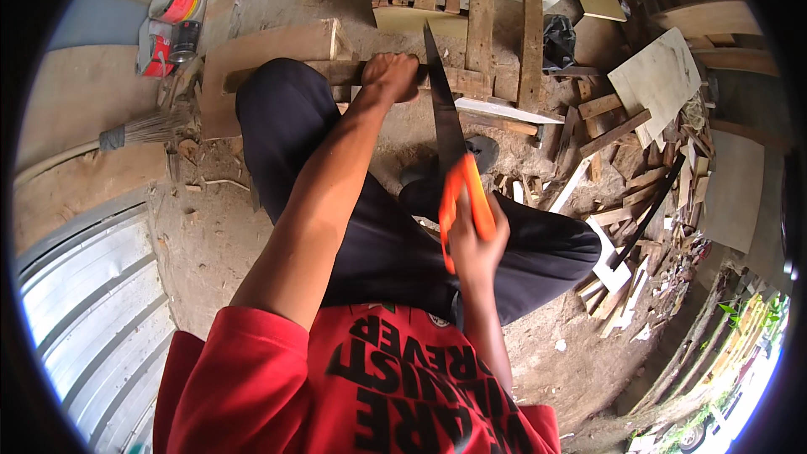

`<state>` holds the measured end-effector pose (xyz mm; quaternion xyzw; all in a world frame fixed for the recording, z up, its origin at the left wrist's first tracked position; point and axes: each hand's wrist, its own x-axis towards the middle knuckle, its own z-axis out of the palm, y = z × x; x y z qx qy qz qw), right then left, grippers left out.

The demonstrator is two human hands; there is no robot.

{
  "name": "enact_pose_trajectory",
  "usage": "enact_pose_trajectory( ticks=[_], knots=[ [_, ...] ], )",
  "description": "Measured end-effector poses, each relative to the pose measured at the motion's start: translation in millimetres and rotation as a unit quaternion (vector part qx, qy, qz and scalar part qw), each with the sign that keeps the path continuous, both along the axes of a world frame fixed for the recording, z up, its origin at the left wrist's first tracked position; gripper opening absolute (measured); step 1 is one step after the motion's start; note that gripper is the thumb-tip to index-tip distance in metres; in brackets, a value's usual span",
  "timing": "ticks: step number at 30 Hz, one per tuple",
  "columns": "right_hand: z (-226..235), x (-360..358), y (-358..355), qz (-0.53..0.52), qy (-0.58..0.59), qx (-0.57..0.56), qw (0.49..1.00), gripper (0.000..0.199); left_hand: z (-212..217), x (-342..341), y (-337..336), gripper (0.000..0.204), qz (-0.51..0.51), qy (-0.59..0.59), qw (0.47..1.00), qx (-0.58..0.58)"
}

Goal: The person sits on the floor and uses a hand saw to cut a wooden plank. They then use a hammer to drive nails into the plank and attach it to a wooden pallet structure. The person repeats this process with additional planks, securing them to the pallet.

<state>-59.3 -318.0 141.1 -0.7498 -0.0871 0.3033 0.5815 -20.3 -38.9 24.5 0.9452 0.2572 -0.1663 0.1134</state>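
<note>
My right hand (481,242) is wrapped round the orange handle of a handsaw (446,122). The saw's dark, tapering blade points away from me, its tip beyond a wooden plank (343,73). That plank lies crosswise in front of my knees, and the blade crosses it just right of my left hand (392,77). With fingers closed, my left hand grips the plank from above. Its fingertips are hidden on the far side. The saw handle is slightly smeared by motion, and whether the teeth have cut into the wood cannot be made out.
A slatted wooden pallet (480,21) stands ahead. Scrap wood (622,210) is heaped at the right, near a pale board (656,76). Paint cans (175,4) and a broom (139,132) lie at the left. A wooden box (269,42) sits beyond my left knee.
</note>
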Motion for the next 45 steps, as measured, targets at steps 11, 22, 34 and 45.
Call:
enact_pose_trajectory(
  ticks=[11,22,34,45],
  knots=[
    [-5.8,-16.3,-8.1,0.021,-0.098,0.027,0.995,0.02,0.4,2.6,6.3,0.029,0.006,-0.006,1.0,0.024],
    [-55.4,27.9,41.2,0.007,-0.151,0.063,0.986,0.022,-6.9,10.0,16.2,0.022,0.016,-0.055,0.997,0.058],
    [-0.2,-20.6,-70.3,0.028,-0.107,0.008,0.994,0.016,-3.9,11.2,10.2,0.025,0.056,-0.012,0.998,0.036],
    [-76.6,13.1,21.0,0.045,-0.125,0.089,0.987,0.014,-8.4,-5.7,4.3,0.03,0.054,-0.061,0.996,0.043]
  ],
)
